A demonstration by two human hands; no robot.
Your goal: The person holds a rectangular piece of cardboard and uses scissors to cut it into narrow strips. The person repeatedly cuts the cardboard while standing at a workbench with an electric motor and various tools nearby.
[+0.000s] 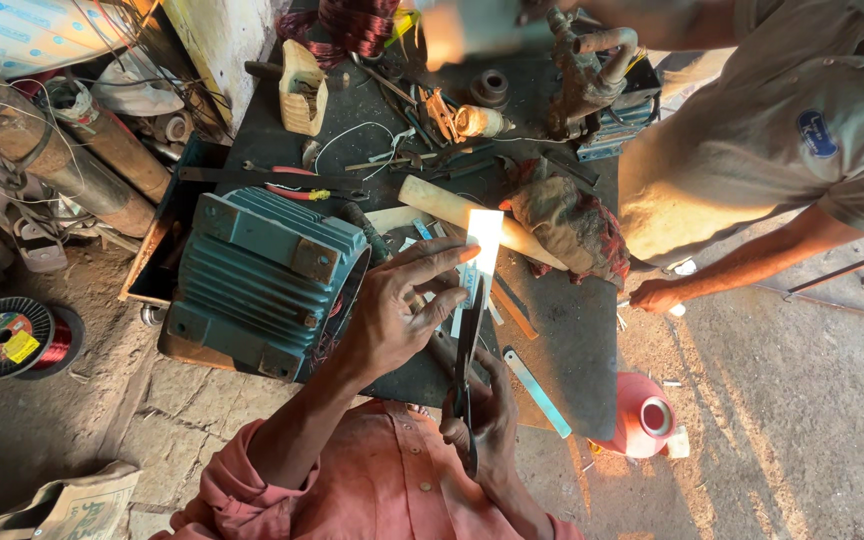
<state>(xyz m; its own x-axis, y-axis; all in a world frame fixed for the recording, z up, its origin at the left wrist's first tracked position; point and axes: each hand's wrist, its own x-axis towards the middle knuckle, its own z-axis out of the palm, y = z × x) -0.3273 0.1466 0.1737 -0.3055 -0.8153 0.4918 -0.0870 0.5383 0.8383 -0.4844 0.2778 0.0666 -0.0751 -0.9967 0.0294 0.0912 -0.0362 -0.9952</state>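
My left hand [397, 305] pinches a long white strip of insulating paper [482, 245] and holds it upright over the bench. My right hand [487, 415] grips a pair of scissors [469, 335] whose blades lie along the strip's edge. Just left of my hands sits a teal ribbed motor housing [257, 275] on the dark workbench [572, 330]. Behind the strip lies a pale wooden handle [442, 205].
Another person in a khaki shirt [752, 130] stands at the bench's right side, one hand [657, 295] at its edge. Tools, a rag [572, 225] and copper wire coils [352, 25] litter the bench. A wire spool [12, 340] lies on the floor left, a pink funnel-shaped object [642, 415] right.
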